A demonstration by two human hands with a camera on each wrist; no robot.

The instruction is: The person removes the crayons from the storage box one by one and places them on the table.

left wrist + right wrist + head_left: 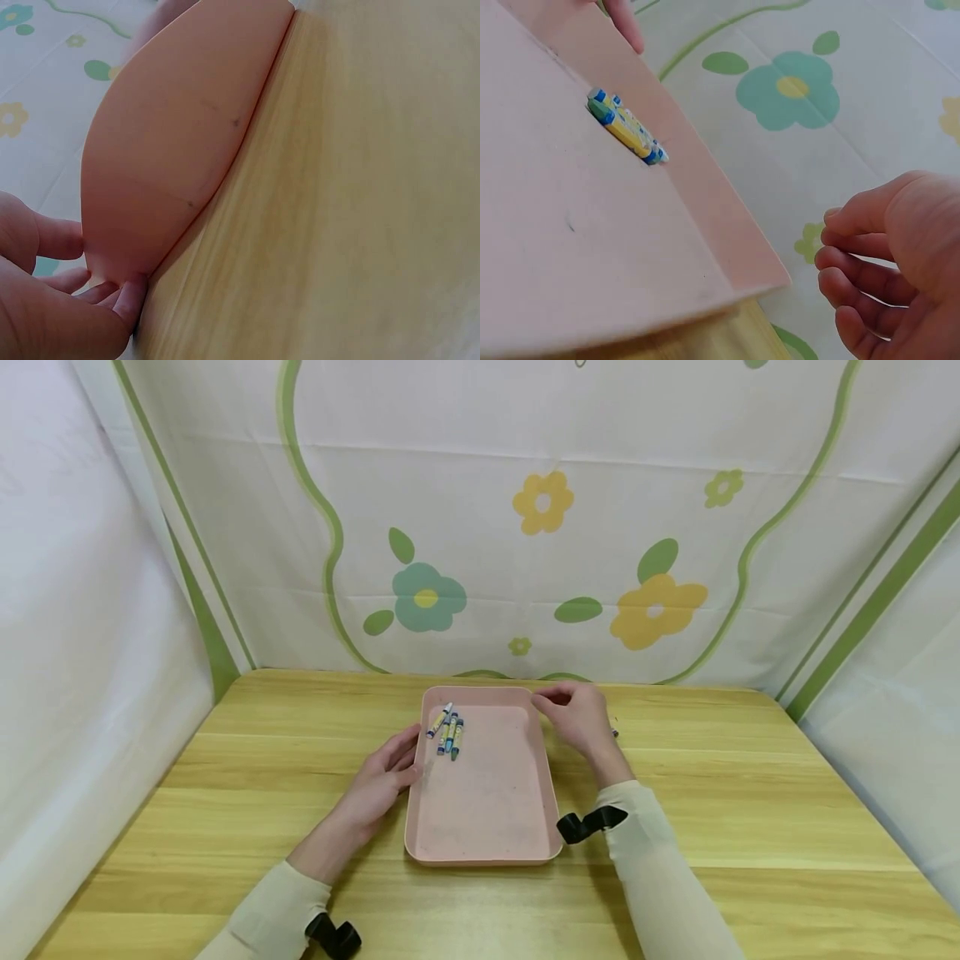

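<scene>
A pink tray (487,810) lies on the wooden table, with several crayons (451,733) bunched near its far left corner. In the right wrist view the crayons (626,129) show yellow wrappers with blue bands, one with a green tip. My left hand (382,785) rests against the tray's left side. In the left wrist view, its fingertips (133,294) touch the tray's outer wall (169,150). At the far right corner is my right hand (573,718), loosely curled beside the rim. Nothing shows between its fingers (866,274).
Just right of my right wrist, a small dark-ended piece (615,732) lies on the table (750,793), partly hidden by the hand. A white curtain (480,527) with printed flowers hangs along the table's far edge. More fabric flanks both sides.
</scene>
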